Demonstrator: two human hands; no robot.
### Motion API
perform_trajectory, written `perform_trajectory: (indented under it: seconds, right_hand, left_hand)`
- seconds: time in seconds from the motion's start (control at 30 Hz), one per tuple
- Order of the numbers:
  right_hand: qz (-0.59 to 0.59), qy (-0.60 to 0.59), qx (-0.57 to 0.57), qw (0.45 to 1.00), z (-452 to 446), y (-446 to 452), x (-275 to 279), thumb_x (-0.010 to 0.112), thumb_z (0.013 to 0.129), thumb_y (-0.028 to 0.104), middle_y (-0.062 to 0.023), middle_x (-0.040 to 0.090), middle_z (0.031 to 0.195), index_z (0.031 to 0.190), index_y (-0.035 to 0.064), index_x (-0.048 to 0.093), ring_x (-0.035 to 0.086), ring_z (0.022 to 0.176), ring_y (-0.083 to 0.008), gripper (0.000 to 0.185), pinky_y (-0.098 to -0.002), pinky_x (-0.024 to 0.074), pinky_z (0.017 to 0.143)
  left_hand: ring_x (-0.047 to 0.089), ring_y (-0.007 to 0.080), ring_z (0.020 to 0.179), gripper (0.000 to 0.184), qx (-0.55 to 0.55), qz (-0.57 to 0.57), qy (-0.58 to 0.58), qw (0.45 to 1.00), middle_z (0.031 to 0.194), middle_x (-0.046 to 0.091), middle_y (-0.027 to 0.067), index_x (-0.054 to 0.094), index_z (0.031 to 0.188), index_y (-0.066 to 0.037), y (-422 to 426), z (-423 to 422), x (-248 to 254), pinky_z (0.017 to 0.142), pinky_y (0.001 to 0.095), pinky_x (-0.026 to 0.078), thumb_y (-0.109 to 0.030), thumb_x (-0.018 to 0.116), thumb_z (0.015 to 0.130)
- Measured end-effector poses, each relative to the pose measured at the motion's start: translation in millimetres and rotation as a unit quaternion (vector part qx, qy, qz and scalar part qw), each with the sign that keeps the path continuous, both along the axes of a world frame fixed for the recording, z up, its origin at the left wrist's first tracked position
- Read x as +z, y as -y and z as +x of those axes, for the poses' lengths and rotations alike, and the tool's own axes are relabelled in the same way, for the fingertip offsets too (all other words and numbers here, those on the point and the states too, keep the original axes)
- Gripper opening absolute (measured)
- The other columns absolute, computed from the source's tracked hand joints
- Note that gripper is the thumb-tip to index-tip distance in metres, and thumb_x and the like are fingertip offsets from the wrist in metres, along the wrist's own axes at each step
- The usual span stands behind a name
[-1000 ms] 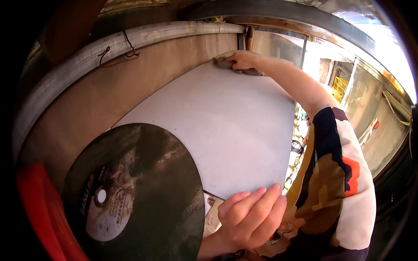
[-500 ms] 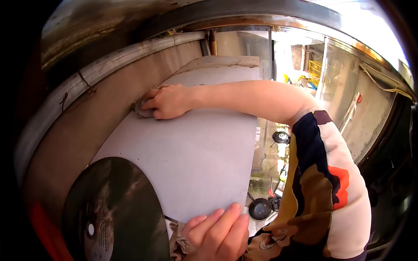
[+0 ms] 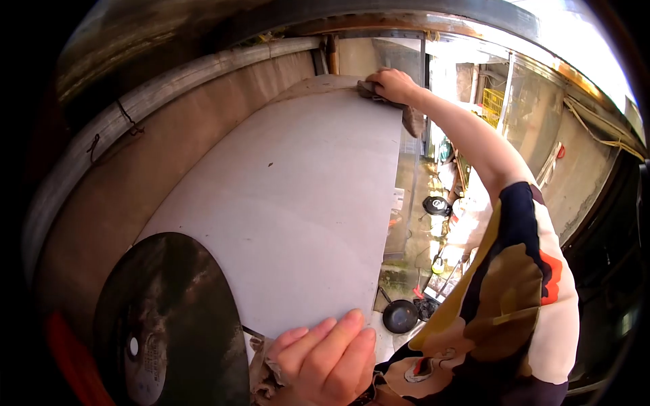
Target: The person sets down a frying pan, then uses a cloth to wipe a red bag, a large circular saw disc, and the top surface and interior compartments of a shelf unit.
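A large pale flat panel [image 3: 298,183] fills the middle of the view, with a few dark specks on it. At its far right corner, my right hand [image 3: 395,86] is closed on a grey-brown cloth [image 3: 411,120], part of which hangs over the edge. My left hand [image 3: 328,358] is at the panel's near edge, fingers curled and close together; whether it grips anything is hidden. Left of it stands a big dark cutting disc [image 3: 196,318] with a centre hole and a label. Crumpled brown material [image 3: 263,375] shows beside my left hand.
A brown wall [image 3: 169,155] with a pale rail [image 3: 203,76] runs along the left. Something red [image 3: 74,352] is at lower left. Down on the right are a black pan [image 3: 400,316], a round black item [image 3: 437,206] and a yellow crate [image 3: 493,105] farther back.
My right hand and the cloth have moved from the panel's far edge to its left edge, then across to the far right corner. The view has shifted, and my left hand stays at the near edge.
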State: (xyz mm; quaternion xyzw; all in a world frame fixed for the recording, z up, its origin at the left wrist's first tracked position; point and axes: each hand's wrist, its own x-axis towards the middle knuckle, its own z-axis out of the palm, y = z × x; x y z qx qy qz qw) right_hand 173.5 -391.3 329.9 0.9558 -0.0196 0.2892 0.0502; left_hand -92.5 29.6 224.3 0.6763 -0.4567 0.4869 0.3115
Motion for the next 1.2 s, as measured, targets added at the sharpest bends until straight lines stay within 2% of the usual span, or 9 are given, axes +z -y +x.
perform_trajectory:
  seconds: [0.13,0.23,0.47,0.53,0.63,0.83,0.9,1.07,1.2]
  right_hand:
    - [-0.103,0.078,0.142,0.981,-43.1,-77.2,10.7,0.064,0.081,0.007,-0.0054,0.061,0.121,0.118,0.0175,0.067,0.059,0.108,-0.0302,0.039,-0.043,0.0518,0.09]
    - [-0.147,0.1,0.214,0.96,-61.8,-132.4,26.3,0.067,0.078,0.006,-0.0018,0.061,0.121,0.115,0.0179,0.068,0.058,0.108,-0.0277,0.039,-0.0418,0.0522,0.089]
    - [-0.282,0.202,0.403,0.847,-74.4,-230.6,32.7,0.067,0.074,0.01,0.0046,0.065,0.113,0.109,0.0216,0.071,0.057,0.11,-0.0235,0.037,-0.0383,0.0517,0.088]
    - [-0.284,0.133,0.398,0.862,-95.4,-247.2,21.0,0.066,0.079,0.016,0.0006,0.063,0.123,0.114,0.0199,0.07,0.055,0.116,-0.0265,0.036,-0.0392,0.048,0.095]
    - [-0.102,-0.008,0.507,0.856,-106.7,-246.0,-0.3,0.058,0.087,0.021,-0.0119,0.048,0.143,0.126,0.0139,0.063,0.051,0.118,-0.0369,0.039,-0.0456,0.0437,0.102]
    - [-0.009,-0.037,0.423,0.905,-123.5,-195.1,-14.5,0.059,0.088,0.022,-0.0093,0.052,0.14,0.123,0.017,0.064,0.055,0.119,-0.0334,0.036,-0.0425,0.0463,0.098]
    - [0.004,-0.045,0.345,0.937,-106.7,-161.3,-14.9,0.055,0.088,0.029,-0.0019,0.053,0.14,0.121,0.0254,0.066,0.059,0.116,-0.0285,0.035,-0.0429,0.0496,0.096]
    - [-0.039,0.033,0.175,0.983,-45.9,-41.5,-24.3,0.058,0.085,0.029,0.0018,0.058,0.135,0.116,0.0283,0.069,0.063,0.111,-0.0278,0.034,-0.0416,0.0511,0.096]
    - [-0.107,0.025,0.066,0.992,-16.0,1.6,-19.5,0.057,0.086,0.028,-0.0018,0.064,0.124,0.117,0.0255,0.069,0.064,0.108,-0.0286,0.034,-0.0411,0.0517,0.093]
  left_hand:
    - [0.061,0.0213,0.09,0.012,-0.022,0.034,0.09,0.995,0.106,0.068,0.0084,0.063,0.101,-0.007,-6.0,13.1,-10.7,0.082,0.0338,0.047,-0.015,0.061,0.093]
    - [0.056,0.019,0.093,0.013,0.09,0.015,-0.021,0.996,0.102,0.069,-0.0013,0.062,0.093,-0.016,-5.1,-6.0,-16.9,0.09,0.0368,0.039,-0.01,0.067,0.083]
    - [0.055,0.0186,0.095,0.013,0.041,0.0,-0.015,0.999,0.101,0.07,-0.0021,0.063,0.095,-0.018,-4.1,0.1,-15.4,0.087,0.0348,0.04,-0.014,0.067,0.084]
    - [0.055,0.0188,0.095,0.016,0.023,-0.009,-0.001,1.0,0.104,0.069,-0.0017,0.063,0.096,-0.017,-1.4,2.0,-16.4,0.087,0.0346,0.041,-0.011,0.069,0.083]
    - [0.055,0.0195,0.094,0.017,0.033,-0.007,-0.011,0.999,0.107,0.069,-0.0008,0.064,0.098,-0.016,-0.8,-0.7,-14.5,0.087,0.035,0.041,-0.01,0.069,0.083]
    - [0.055,0.0212,0.094,0.016,0.013,-0.007,-0.024,1.0,0.107,0.069,0.0006,0.064,0.099,-0.014,-1.5,-0.1,-13.8,0.084,0.0363,0.042,-0.01,0.068,0.085]
    - [0.054,0.0213,0.094,0.016,0.015,-0.006,-0.028,0.999,0.107,0.068,0.0009,0.063,0.099,-0.013,-1.0,-1.5,-13.5,0.083,0.0366,0.042,-0.01,0.068,0.084]
    - [0.054,0.0216,0.092,0.015,0.014,-0.006,-0.014,1.0,0.107,0.068,0.0022,0.063,0.098,-0.012,-0.1,2.1,-13.3,0.081,0.0367,0.042,-0.009,0.067,0.084]
    - [0.053,0.0215,0.09,0.015,0.01,0.0,-0.007,1.0,0.103,0.068,0.0035,0.062,0.099,-0.012,-0.5,2.6,-10.3,0.081,0.036,0.042,-0.008,0.064,0.085]
